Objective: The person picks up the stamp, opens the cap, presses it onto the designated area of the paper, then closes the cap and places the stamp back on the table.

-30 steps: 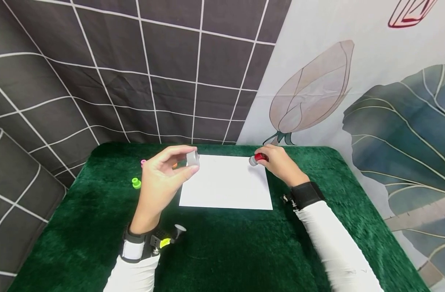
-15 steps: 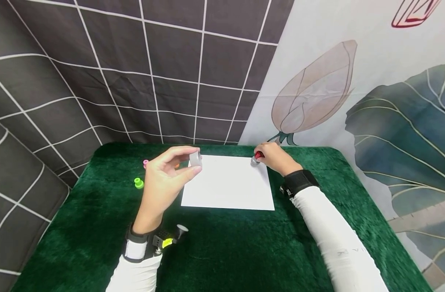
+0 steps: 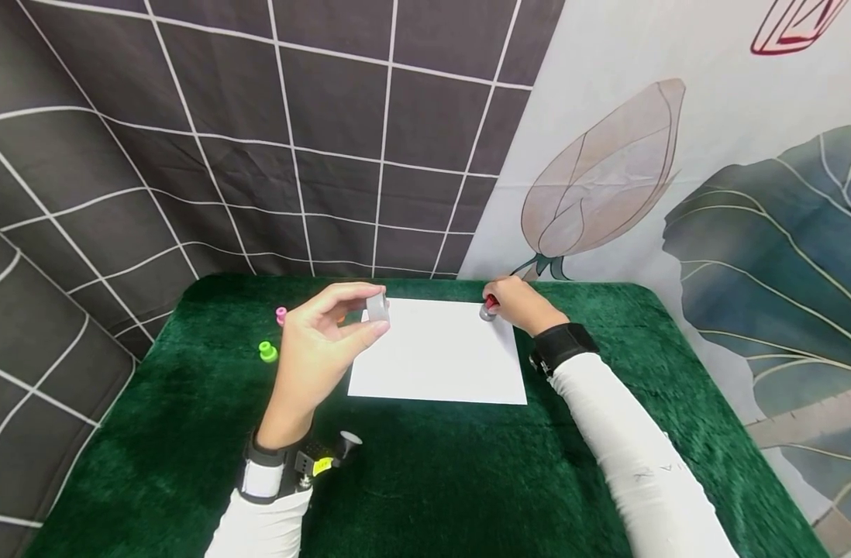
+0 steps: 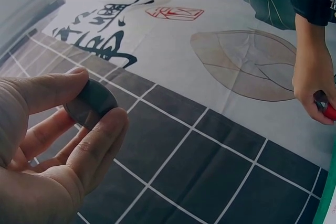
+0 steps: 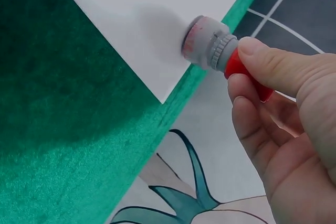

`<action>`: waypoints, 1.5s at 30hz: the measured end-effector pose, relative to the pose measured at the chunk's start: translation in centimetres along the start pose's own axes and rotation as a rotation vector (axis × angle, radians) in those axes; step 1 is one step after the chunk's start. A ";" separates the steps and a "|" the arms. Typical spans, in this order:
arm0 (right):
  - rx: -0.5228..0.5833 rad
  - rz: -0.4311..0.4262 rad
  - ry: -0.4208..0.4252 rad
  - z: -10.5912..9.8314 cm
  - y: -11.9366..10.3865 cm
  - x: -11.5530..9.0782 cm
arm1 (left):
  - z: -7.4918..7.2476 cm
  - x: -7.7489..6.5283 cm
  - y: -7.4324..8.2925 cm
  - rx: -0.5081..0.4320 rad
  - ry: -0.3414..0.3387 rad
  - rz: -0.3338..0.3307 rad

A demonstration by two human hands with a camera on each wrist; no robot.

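Between thumb and fingers my left hand [image 3: 314, 341] holds a small grey cap [image 3: 377, 307] upright, above the left side of the white sheet of paper [image 3: 435, 360]. The left wrist view shows this cap [image 4: 90, 103] as a round grey piece pinched at its rim. At the paper's far right corner, my right hand [image 3: 526, 302] pinches a stamp [image 5: 207, 45] by its red handle [image 5: 244, 72]. Its grey head has reddish smears and tilts down toward the sheet, casting a shadow there. Whether the stamp face touches the paper, I cannot tell.
Left of the paper, on the green cloth [image 3: 425, 465], lie a bright green piece [image 3: 268, 352] and a pink one [image 3: 281, 315]. An orange piece [image 3: 342, 318] is mostly hidden behind the left hand. A dark grid-patterned curtain [image 3: 342, 186] rises behind the table.
The right hand has tipped the stamp from nearly level to head-down over the paper's corner, and its wrist has swung slightly left. The left hand keeps the cap in nearly the same place.
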State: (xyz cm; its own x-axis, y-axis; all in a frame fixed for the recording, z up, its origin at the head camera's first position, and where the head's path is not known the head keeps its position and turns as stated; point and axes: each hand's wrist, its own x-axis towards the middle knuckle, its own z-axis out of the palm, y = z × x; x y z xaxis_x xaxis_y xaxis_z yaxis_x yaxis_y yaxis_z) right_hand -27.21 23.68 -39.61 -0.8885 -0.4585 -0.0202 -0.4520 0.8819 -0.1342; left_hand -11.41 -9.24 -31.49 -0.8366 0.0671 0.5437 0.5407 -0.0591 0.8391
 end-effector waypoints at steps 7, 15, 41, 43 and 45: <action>-0.013 0.004 -0.001 0.2 -0.2 0.2 | 0.0 -0.1 -0.2 0.015 -0.001 -0.004; 0.002 -0.006 0.003 0.3 0.0 0.5 | 0.0 -0.1 -0.3 0.012 -0.007 -0.003; 0.018 0.017 -0.016 0.0 -0.2 0.6 | 0.1 0.1 -0.2 0.043 -0.008 0.005; 0.026 0.012 -0.016 0.1 -0.1 0.5 | 0.0 0.0 -0.2 0.047 -0.006 0.000; 0.024 0.009 -0.016 0.3 0.0 0.5 | -0.1 0.0 -0.2 0.049 -0.003 -0.007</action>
State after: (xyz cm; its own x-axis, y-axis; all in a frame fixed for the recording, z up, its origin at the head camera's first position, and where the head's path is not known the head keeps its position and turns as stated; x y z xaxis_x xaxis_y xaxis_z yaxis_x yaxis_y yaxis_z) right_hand -27.65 23.36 -39.96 -0.8908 -0.4528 -0.0375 -0.4422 0.8829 -0.1580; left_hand -11.50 -9.28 -31.67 -0.8401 0.0706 0.5378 0.5386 -0.0095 0.8425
